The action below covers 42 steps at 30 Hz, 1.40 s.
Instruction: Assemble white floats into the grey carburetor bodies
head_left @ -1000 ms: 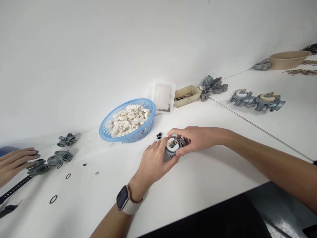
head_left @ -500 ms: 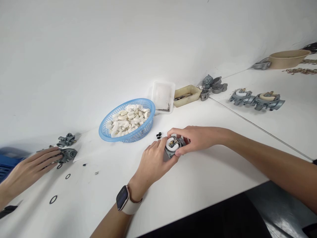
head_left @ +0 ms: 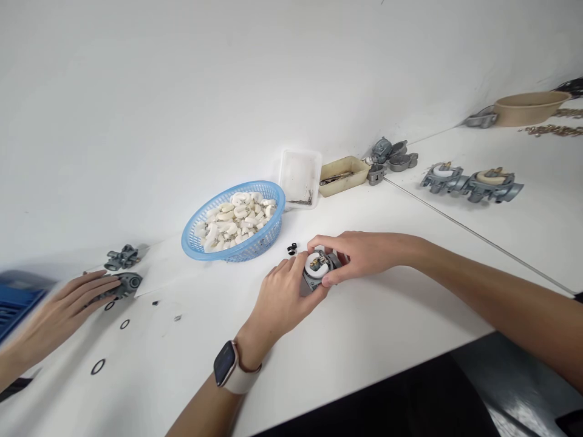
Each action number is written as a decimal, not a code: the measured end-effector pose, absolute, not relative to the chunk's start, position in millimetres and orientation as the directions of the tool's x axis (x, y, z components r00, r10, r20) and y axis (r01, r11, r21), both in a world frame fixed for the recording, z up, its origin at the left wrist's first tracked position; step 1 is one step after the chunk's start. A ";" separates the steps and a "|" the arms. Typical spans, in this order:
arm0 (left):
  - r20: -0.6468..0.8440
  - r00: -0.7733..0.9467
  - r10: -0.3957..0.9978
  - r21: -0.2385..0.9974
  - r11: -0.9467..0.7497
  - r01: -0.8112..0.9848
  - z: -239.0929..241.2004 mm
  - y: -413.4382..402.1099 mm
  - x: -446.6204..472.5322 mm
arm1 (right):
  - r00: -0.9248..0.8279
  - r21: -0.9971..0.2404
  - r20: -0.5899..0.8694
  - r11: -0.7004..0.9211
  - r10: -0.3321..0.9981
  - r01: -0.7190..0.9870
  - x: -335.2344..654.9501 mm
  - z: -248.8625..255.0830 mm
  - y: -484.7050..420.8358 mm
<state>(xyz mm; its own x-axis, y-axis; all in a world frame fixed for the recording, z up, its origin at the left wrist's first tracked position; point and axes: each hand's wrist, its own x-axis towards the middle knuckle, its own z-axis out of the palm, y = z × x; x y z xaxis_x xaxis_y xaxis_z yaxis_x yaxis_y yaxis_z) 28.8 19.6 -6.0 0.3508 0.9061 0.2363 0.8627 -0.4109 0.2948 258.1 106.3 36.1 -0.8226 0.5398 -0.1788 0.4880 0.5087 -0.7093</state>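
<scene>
Gripping the carburetor [head_left: 313, 282] near frame centre with fingers of my left hand [head_left: 283, 297] and right hand [head_left: 359, 256], I probably steady it, so its white float [head_left: 312, 272] faces upward.

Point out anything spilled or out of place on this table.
Brass-coloured bits lie loose beside the tan bowl at far right, perhaps spilled or just laid out. Three black rings also lie scattered at left, uncontained, which looks untidy.

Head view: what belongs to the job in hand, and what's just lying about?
Apparently the job:
metal part, held in left hand and right hand
white curved piece in it
perhaps blue basket of white pieces

Seemingly lying about:
black rings
cream tray
tan bowl
</scene>
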 end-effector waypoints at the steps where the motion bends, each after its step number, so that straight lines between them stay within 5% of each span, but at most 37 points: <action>1: 0.235 0.351 0.906 0.295 -0.411 0.863 -6.1 19.6 28.9 | -0.823 -0.709 -0.179 0.509 0.539 0.488 258.1 35.9 106.5; 42: 0.224 0.338 0.914 0.274 -0.392 0.878 -2.8 18.0 31.1 | -0.792 -0.650 -0.104 0.562 0.601 0.512 258.5 41.8 107.5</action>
<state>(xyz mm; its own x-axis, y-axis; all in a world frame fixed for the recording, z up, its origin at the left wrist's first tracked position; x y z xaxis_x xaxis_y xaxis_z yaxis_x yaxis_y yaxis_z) 31.1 18.0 -2.8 0.3380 0.9142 0.2238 0.8784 -0.3918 0.2736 258.5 107.5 41.8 -0.7922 0.6014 -0.1036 0.5116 0.5621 -0.6499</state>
